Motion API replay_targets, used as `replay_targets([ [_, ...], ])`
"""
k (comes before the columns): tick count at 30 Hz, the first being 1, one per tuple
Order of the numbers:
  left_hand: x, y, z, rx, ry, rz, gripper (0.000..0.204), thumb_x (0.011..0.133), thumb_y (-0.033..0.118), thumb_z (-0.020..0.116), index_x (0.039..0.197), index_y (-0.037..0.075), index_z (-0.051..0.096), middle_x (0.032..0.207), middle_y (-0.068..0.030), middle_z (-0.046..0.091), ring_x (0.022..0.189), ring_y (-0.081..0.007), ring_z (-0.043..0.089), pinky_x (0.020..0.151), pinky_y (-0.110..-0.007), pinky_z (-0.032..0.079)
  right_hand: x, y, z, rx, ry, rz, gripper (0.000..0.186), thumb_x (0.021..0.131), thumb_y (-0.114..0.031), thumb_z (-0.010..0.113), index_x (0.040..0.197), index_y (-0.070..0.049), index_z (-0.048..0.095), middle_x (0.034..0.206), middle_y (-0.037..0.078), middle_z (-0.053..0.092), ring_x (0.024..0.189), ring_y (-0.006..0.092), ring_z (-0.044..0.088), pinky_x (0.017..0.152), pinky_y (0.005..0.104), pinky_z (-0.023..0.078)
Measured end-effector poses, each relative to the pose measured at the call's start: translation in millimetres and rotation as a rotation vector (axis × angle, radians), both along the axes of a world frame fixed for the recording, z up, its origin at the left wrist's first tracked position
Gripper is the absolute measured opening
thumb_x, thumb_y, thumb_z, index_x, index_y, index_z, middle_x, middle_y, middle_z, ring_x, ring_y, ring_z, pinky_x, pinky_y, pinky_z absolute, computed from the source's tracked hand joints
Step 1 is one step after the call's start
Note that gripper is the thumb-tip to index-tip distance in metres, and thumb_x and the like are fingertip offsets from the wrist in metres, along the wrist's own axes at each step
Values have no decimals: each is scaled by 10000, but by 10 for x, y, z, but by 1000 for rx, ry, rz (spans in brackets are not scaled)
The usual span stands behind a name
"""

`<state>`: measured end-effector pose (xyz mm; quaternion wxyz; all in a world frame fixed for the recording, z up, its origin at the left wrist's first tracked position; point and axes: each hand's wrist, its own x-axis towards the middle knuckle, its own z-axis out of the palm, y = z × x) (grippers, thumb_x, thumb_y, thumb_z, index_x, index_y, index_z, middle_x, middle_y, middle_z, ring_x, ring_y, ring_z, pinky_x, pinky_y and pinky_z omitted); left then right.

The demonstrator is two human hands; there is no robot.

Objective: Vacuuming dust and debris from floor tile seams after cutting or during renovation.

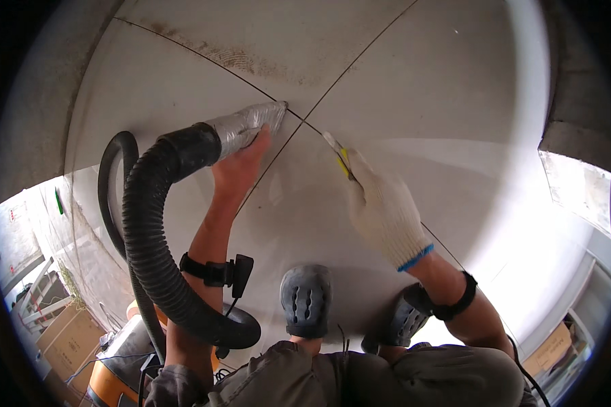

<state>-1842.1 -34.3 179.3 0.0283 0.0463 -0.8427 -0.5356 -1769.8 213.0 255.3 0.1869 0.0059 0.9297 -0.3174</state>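
My bare left hand [241, 163] is wrapped round the silver-taped nozzle [250, 122] of a black corrugated vacuum hose [149, 210]. The nozzle's mouth rests at a dark joint [251, 85] between large pale floor tiles [387, 102], just left of where two joints cross. In a white knitted glove with a blue cuff, my right hand [380, 200] grips a slim hand tool [344, 163] with yellow-and-dark sides and a pale tip. That tip points at the same joint, right of the crossing. Its exact kind is partly hidden by the glove.
Brown dusty smears [231, 57] mark the far tile. My grey slotted clogs [305, 298] stand close to my hands. An orange-and-silver vacuum body [119, 359], cardboard boxes [71, 339] and plastic sheeting [81, 230] lie at left. Another cardboard box [548, 349] is at lower right.
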Motion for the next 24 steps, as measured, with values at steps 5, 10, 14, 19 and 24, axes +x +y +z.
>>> replay_targets([
  [5,13,22,-153,50,-57,49,274,855,152,883,1034,-6,747,988,-63,746,896,-173,713,826,-347,587,-90,-77,12,11,-20,-31,491,957,-156,578,1426,-38,492,804,224,719,747,485,692,672,597,542],
  [10,41,49,-75,36,16,90,197,845,107,883,991,16,787,936,-31,754,824,-105,704,791,-282,569,-39,-71,61,50,-76,4,491,1015,-184,524,1489,-59,493,884,260,711,781,493,683,706,593,542],
  [14,17,-156,-392,-192,171,-118,171,859,60,848,1025,79,807,942,-24,756,831,-130,717,811,-277,561,-26,-29,245,121,-187,36,508,1001,-174,538,1498,-81,480,834,253,712,745,469,698,671,589,544],
  [19,129,-46,-255,-171,97,-147,216,909,47,774,1099,144,802,1029,-26,737,955,-139,702,884,-276,539,-68,-117,98,141,-123,72,514,984,-162,555,1489,-85,488,803,252,707,723,467,699,641,570,550],
  [24,63,-304,-592,-993,572,-259,311,832,203,915,1034,21,763,968,-50,762,862,-147,725,822,-308,582,61,-63,155,116,-176,18,524,955,-140,577,1470,-77,500,797,228,710,728,462,696,639,546,557],
])
